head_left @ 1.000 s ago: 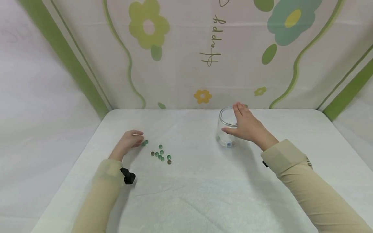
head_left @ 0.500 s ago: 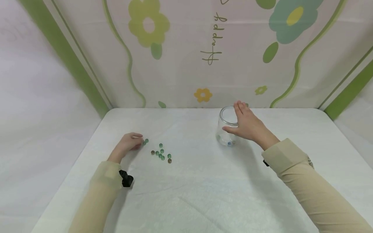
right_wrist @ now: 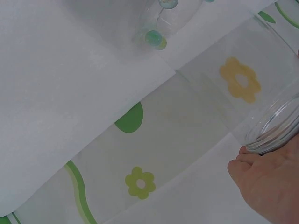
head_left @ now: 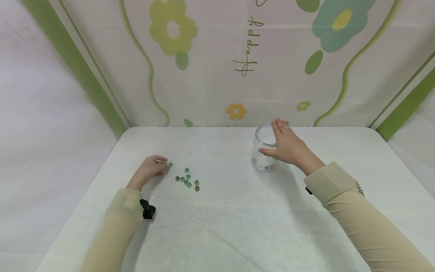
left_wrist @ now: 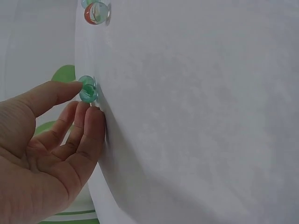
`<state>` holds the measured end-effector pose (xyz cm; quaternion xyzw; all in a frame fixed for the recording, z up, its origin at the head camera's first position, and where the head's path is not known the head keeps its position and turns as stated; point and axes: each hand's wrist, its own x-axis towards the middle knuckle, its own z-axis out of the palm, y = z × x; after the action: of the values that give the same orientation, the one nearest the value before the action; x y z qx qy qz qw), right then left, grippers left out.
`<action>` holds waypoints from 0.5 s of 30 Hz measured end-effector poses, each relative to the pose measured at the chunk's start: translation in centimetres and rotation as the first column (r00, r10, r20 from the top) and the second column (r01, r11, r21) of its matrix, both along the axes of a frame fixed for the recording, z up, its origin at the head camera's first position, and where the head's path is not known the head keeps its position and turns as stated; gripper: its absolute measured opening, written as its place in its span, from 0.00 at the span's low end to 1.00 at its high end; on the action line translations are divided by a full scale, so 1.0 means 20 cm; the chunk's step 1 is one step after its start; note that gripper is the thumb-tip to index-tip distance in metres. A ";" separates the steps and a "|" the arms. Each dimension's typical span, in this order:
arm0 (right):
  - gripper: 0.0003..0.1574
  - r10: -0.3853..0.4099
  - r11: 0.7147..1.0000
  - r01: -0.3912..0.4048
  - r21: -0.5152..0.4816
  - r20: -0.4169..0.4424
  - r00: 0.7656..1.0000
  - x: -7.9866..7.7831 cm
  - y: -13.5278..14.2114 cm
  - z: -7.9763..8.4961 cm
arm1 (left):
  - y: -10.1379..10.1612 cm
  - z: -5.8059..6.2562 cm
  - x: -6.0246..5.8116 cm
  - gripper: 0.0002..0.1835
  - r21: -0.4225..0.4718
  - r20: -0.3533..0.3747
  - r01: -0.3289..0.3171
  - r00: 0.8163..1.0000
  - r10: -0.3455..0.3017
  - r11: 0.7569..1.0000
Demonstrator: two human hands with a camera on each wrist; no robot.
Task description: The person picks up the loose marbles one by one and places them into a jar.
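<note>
My left hand (head_left: 151,167) is low over the table at left, its thumb and fingertips closed about a green glass marble (left_wrist: 88,93). Right behind that one is a second green marble (head_left: 170,164); both show in the left wrist view. On the right, a clear glass jar (head_left: 257,151) stands upright, uncovered. My right hand (head_left: 289,147) grips its upper part, thumb in front and fingers at the rim. Several marbles lie at the bottom of the jar, one of them blue (head_left: 266,167). My right palm hides part of the jar.
Loose marbles lie in a cluster right of my left hand, several green (head_left: 186,182) and two brownish (head_left: 177,178). A white cloth covers the table (head_left: 221,226). Along its back edge hangs a flower-print curtain (head_left: 207,90).
My left fingertips have moved slightly right, over the nearer of the two marbles, so only one shows beside them in the head view. The right hand and the jar stay put.
</note>
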<state>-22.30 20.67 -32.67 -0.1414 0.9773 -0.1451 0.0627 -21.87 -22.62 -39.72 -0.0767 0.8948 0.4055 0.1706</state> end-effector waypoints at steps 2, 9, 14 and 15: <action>0.64 -0.001 1.000 0.001 -0.002 0.000 1.000 0.00 0.00 0.00 | 0.00 0.00 0.00 0.24 -0.007 -0.003 -0.001 1.000 0.001 1.000; 0.64 0.000 1.000 0.000 0.002 0.007 1.000 0.00 0.00 0.00 | 0.00 -0.03 -0.02 0.24 -0.046 0.000 0.005 1.000 -0.005 0.999; 0.64 0.004 1.000 -0.004 0.003 -0.003 1.000 0.00 0.00 0.00 | 0.00 -0.04 -0.02 0.24 -0.061 -0.005 0.009 1.000 -0.010 0.998; 0.64 0.003 1.000 -0.003 0.003 -0.004 1.000 0.00 0.00 0.00 | 0.00 -0.04 -0.02 0.24 -0.060 -0.006 0.008 1.000 -0.009 0.998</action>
<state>-22.25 20.64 -32.63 -0.1433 0.9774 -0.1432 0.0612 -22.32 -22.59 -40.46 -0.0767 0.9074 0.3779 0.1669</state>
